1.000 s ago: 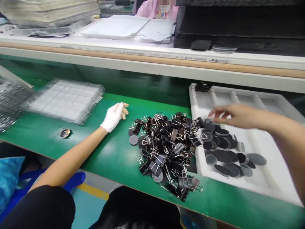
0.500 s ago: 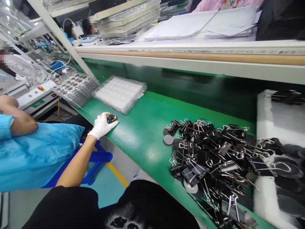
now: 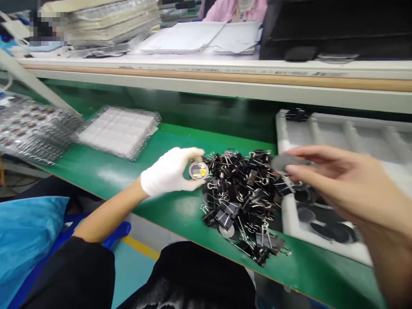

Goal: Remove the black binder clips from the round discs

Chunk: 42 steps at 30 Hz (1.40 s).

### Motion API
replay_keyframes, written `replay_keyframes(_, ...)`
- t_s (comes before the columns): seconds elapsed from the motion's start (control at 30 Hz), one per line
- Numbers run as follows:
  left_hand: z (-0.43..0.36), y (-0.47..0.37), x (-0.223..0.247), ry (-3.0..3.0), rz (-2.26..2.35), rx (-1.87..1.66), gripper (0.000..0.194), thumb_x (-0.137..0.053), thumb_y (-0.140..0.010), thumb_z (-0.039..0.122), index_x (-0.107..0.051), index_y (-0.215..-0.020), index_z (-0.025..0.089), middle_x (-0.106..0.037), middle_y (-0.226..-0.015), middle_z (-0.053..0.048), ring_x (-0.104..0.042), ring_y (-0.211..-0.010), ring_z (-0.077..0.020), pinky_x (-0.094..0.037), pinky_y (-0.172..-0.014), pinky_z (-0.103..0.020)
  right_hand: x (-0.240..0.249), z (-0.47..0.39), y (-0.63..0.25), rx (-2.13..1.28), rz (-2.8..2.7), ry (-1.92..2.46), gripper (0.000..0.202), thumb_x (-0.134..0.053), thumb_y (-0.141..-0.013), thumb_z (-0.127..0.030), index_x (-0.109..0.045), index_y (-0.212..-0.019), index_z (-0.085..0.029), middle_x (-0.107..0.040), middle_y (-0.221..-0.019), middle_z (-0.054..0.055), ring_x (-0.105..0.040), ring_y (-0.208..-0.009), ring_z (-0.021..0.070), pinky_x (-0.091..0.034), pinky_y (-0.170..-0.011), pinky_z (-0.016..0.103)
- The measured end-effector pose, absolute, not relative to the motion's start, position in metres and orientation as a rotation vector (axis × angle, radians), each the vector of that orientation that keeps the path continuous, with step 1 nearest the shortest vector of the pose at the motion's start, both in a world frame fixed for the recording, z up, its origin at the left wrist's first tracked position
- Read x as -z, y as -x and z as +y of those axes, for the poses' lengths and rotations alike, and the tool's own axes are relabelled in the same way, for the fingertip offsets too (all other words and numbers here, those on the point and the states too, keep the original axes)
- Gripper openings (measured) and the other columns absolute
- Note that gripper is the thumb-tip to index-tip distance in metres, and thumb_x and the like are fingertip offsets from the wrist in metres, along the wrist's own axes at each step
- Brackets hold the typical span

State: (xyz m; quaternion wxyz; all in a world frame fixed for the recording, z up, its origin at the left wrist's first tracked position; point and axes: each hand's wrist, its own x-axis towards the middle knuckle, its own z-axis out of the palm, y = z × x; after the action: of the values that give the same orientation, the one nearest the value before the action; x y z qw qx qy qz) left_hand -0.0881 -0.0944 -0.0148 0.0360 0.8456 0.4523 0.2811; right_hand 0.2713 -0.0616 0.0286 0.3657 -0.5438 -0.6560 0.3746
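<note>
Holding one shiny disc [image 3: 198, 171], one grey disc [image 3: 282, 163], left hand [image 3: 168, 171] gloved

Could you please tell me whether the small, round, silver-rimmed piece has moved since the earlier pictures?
Yes: the piece, now in the white-gloved left hand, has moved rightward, toward the heap of black metal binder clips.

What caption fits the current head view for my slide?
Gloved left hand holds a shiny round part, bare right hand a grey disc, near piled binder clips.
</note>
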Motion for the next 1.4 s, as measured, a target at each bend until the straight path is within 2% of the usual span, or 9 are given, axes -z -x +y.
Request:
replay_keyframes(0.17,-0.043,0.010,-0.015,-2.727,0.915,-1.091,0.067,-0.070,-0.088,0.035,-0.040,-0.146,0.020,-0.076,-0.111,-0.008,-0.075,-0.093,-0.0225,-0.056,-0.086,-0.039,-0.039,-0.060,-0.228,-1.258,-1.618,1.135,0.038,-0.090,-0.073,-0.043,-0.078,-0.104,-0.024,-0.077,-0.095,0.006,-0.072,-0.080,0.0191,-0.063,-0.077,0.035)
replay_keyframes(0.37,-0.015,-0.016,-0.008,-2.792,0.749,-1.107,0.066,-0.068,-0.091,0.036,-0.040,-0.149,0.020,-0.076,-0.109,-0.010,-0.074,-0.094,-0.0237,-0.054,-0.088,-0.040,-0.025,-0.038,-0.231,-1.282,-1.576,1.100,0.047,-0.094,-0.069,-0.033,-0.071,-0.109,-0.022,-0.073,-0.104,0.007,-0.069,-0.080,0.0174,-0.063,-0.076,0.035)
replay_keyframes(0.5,-0.010,-0.007,-0.011,-2.815,0.865,-0.984,0.068,-0.071,-0.091,0.049,-0.048,-0.147,0.018,-0.074,-0.120,-0.014,-0.072,-0.105,-0.0264,-0.053,-0.091,-0.040,-0.021,-0.030,-0.232,-1.373,-1.580,1.117,0.041,-0.090,-0.073,-0.034,-0.076,-0.109,-0.020,-0.074,-0.092,0.006,-0.068,-0.076,0.0178,-0.063,-0.073,0.036)
replay_keyframes(0.57,-0.008,0.006,-0.019,-2.761,0.959,-0.882,0.057,-0.070,-0.091,0.054,-0.059,-0.136,0.019,-0.074,-0.115,-0.011,-0.071,-0.098,-0.0237,-0.053,-0.086,-0.037,-0.025,-0.029,-0.234,-1.316,-1.504,1.139,0.040,-0.088,-0.075,-0.036,-0.077,-0.109,-0.020,-0.075,-0.095,0.007,-0.069,-0.080,0.0197,-0.063,-0.073,0.036)
replay_keyframes(0.67,-0.008,0.020,-0.029,-2.710,1.009,-0.533,0.032,-0.060,-0.099,0.052,-0.072,-0.096,0.022,-0.072,-0.080,-0.001,-0.064,-0.068,-0.0148,-0.045,-0.066,-0.028,-0.029,-0.025,-0.240,-1.277,-1.373,1.152,0.036,-0.085,-0.078,-0.037,-0.077,-0.110,-0.022,-0.075,-0.104,0.008,-0.071,-0.092,0.0236,-0.064,-0.073,0.038)
replay_keyframes(0.8,-0.019,0.006,-0.015,-2.762,1.079,-0.457,0.052,-0.052,-0.101,0.057,-0.061,-0.064,0.020,-0.053,-0.053,0.002,-0.046,-0.048,-0.0114,-0.027,-0.052,-0.029,-0.025,-0.019,-0.246,-1.308,-1.365,1.153,0.031,-0.084,-0.080,-0.037,-0.077,-0.109,-0.026,-0.075,-0.107,0.007,-0.071,-0.101,0.0277,-0.065,-0.077,0.040)
replay_keyframes(0.9,-0.028,-0.019,0.010,-2.838,1.165,-0.601,0.055,-0.056,-0.096,0.061,-0.054,-0.059,0.020,-0.048,-0.050,0.001,-0.042,-0.046,-0.0126,-0.018,-0.051,-0.030,-0.021,-0.019,-0.242,-1.332,-1.366,1.153,0.036,-0.087,-0.077,-0.041,-0.076,-0.108,-0.025,-0.075,-0.104,0.007,-0.072,-0.101,0.0278,-0.065,-0.077,0.040)
replay_keyframes(1.17,-0.019,-0.011,0.000,-2.538,1.296,-0.786,0.045,-0.058,-0.088,0.028,-0.030,-0.053,0.020,-0.025,-0.048,0.005,-0.022,-0.045,-0.0097,-0.018,-0.047,-0.029,-0.035,-0.024,-0.254,-1.328,-1.432,1.160,0.037,-0.092,-0.070,-0.047,-0.079,-0.098,-0.026,-0.076,-0.099,0.005,-0.072,-0.090,0.0228,-0.062,-0.073,0.036)
replay_keyframes(1.4,-0.012,0.007,-0.023,-2.895,1.088,-0.804,0.044,-0.056,-0.087,0.030,-0.031,-0.052,0.019,-0.023,-0.050,0.005,-0.018,-0.047,-0.0089,-0.014,-0.051,-0.030,-0.044,-0.028,-0.259,-1.418,-1.635,1.150,0.034,-0.092,-0.071,-0.046,-0.081,-0.095,-0.025,-0.075,-0.126,0.010,-0.073,-0.091,0.0235,-0.063,-0.073,0.038)
